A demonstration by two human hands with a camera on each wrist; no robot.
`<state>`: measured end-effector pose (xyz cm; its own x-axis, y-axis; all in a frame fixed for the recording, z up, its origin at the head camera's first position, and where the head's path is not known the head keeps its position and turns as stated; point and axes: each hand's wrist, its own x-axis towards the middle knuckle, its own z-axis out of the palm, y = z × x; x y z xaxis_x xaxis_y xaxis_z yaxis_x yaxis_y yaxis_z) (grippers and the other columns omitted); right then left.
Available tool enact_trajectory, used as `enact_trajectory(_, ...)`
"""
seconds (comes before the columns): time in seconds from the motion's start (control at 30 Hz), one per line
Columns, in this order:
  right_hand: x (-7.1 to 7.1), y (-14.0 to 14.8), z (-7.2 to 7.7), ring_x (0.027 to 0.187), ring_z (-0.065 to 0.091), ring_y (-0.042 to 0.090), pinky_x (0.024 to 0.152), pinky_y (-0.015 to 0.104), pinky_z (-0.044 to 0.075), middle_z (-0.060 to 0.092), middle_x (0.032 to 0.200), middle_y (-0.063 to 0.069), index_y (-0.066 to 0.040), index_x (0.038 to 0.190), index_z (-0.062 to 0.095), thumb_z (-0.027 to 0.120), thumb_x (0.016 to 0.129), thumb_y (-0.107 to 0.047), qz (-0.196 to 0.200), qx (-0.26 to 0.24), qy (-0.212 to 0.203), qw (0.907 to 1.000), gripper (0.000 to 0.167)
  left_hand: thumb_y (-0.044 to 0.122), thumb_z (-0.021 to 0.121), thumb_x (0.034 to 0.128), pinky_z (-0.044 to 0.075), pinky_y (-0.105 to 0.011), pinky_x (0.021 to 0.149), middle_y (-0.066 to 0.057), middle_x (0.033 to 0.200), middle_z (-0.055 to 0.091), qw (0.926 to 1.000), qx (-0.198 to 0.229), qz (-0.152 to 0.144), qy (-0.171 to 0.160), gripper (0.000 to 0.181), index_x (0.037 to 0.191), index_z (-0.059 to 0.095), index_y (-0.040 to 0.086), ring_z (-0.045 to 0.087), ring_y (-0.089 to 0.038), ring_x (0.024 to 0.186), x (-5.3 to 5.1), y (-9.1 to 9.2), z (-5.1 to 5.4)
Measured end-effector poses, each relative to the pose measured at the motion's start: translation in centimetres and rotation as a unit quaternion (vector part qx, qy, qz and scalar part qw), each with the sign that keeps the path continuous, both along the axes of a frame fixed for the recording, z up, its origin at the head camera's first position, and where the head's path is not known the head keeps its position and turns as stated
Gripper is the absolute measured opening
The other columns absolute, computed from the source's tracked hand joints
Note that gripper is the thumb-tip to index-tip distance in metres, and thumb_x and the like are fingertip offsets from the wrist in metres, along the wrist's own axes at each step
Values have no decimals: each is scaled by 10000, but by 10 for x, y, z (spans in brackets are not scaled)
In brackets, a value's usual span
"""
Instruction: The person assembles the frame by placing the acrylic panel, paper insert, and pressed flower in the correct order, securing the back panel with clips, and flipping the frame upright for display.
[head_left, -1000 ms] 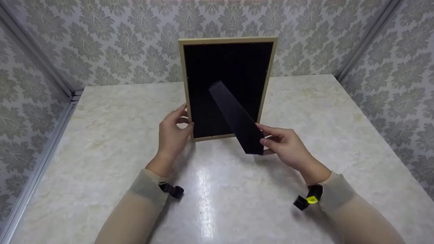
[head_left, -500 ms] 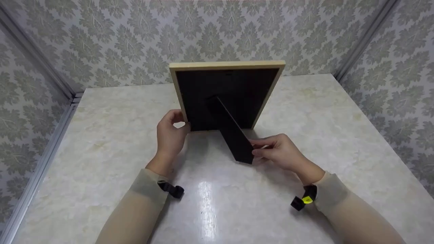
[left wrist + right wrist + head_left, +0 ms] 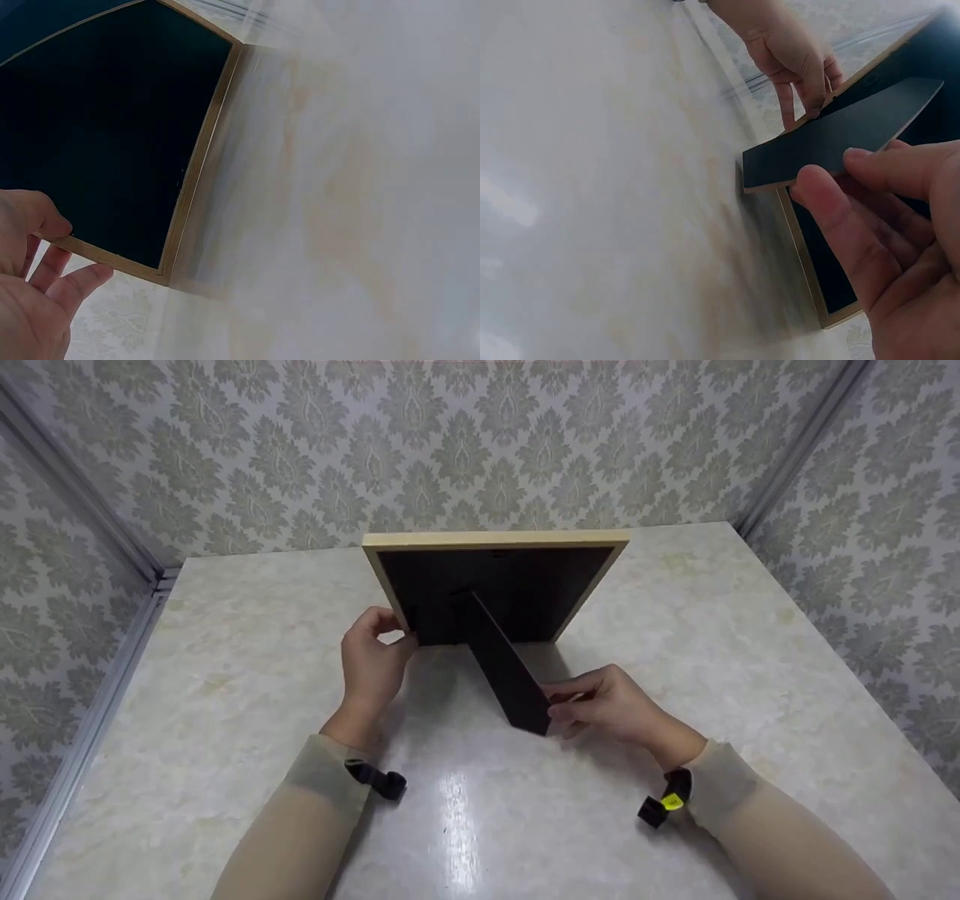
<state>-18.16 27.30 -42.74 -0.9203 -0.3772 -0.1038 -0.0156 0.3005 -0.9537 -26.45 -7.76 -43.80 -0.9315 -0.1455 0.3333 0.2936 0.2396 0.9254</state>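
Observation:
A picture frame (image 3: pixel 427 585) with a light wooden border and a black back leans toward me, its bottom edge at the marbled table. Its black easel leg (image 3: pixel 504 675) is swung out from the back, slanting down to the right. My left hand (image 3: pixel 373 664) pinches the frame's left border near the bottom, thumb on the back side, as the left wrist view shows on the wooden edge (image 3: pixel 142 272). My right hand (image 3: pixel 611 709) pinches the free end of the leg between thumb and fingers; the right wrist view shows this leg (image 3: pixel 810 150) up close. The frame's front is hidden.
The marbled table (image 3: pixel 300 810) stretches around the frame, with a bright reflection in front. Patterned wallpaper (image 3: pixel 465 442) covers the walls behind and at both sides. Metal rails (image 3: pixel 82 720) run along the left side. Each wrist wears a small black camera (image 3: pixel 390 785).
The frame's top has tipped back toward me and lower, its bottom edge slightly farther away. My right hand has moved down and left with the leg's end. Both hands keep their hold.

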Motion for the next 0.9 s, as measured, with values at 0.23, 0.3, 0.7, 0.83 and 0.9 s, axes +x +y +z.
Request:
enact_trajectory(0.23,-1,1,-5,783,841,139,723,370,711,845,1155,247,27,1396,770,828,977,-25,-7,23,38,10000,427,-67,845,909,607,-551,1097,-169,1104,808,9989,-315,332,95,185,1024,741,34,756,-313,1136,-4,-5,-3)
enact_trajectory(0.3,-2,1,-6,783,839,140,728,371,712,844,1158,232,22,1405,767,828,976,-25,-41,-11,37,10000,437,-48,846,926,611,-546,1113,-171,1137,805,9987,-354,359,56,173,1045,744,25,750,-321,1159,-4,-6,-3)
enact_trajectory(0.7,-3,4,42,942,807,85,821,281,690,851,1125,53,111,1289,787,745,1045,41,-1065,-622,2069,9706,257,-13,836,973,598,-504,1151,-137,1230,787,9994,-140,137,-276,192,1143,768,46,725,-275,1233,-4,-8,-4)
enact_trajectory(0.83,-7,-1,83,990,748,124,860,266,663,779,1110,-9,79,1257,782,680,1087,39,-1950,-1627,2705,9286,202,2,831,980,593,-505,1154,-133,1241,785,9994,-117,76,-303,188,1151,771,53,718,-265,1237,-4,-9,-4)
enact_trajectory(0.9,-12,-6,100,1036,725,149,914,275,650,742,1141,17,36,1271,764,651,1108,12,-2138,-2094,2732,9142,200,4,825,985,595,-510,1150,-137,1243,784,9995,-98,41,-283,181,1152,771,49,719,-268,1235,-4,-10,-3)
